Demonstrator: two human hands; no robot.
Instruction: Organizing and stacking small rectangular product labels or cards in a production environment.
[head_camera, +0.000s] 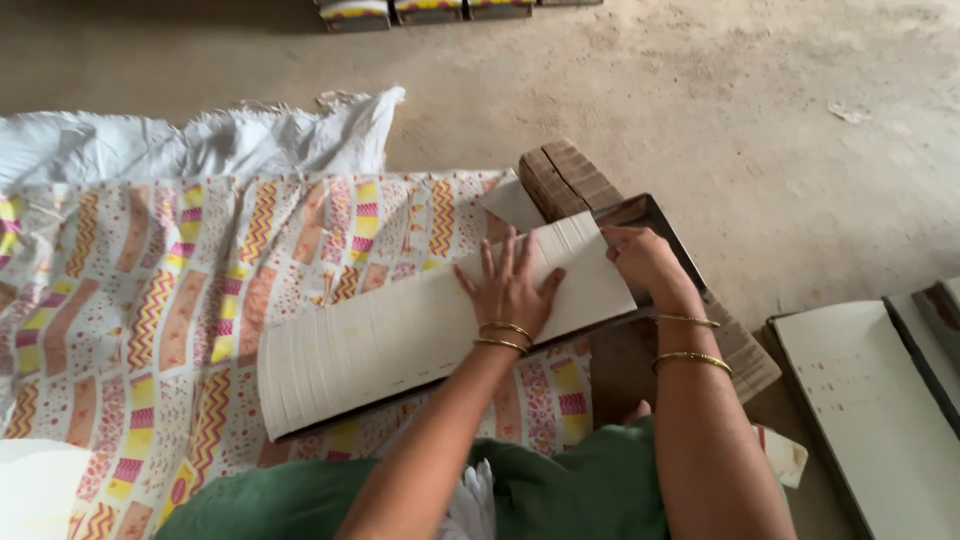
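A fanned stack of flat sheets (420, 335) lies under the left hand (508, 290), reaching away to the left of its fingers (497, 262) over a patterned cloth (150, 310) on the floor (760, 120). The right hand (645, 262) grips the stack's right end, over a metal tray (650, 215) on a cardboard bundle (565, 180). Further boards (870, 400) lie well right of those fingers

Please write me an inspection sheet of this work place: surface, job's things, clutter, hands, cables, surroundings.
Surface: patterned printed sheets spread on a dusty floor.
Job's things: fanned stack of white cards lying on the sheets; its right end meets a dark metal tray.
Clutter: brown cardboard bundle; white sack; white boards at right.
Hands: left hand flat on the cards, fingers spread; right hand at the stack's right end, grip hidden.
Cables: nothing seen.
Surroundings: small boxes at the top edge.
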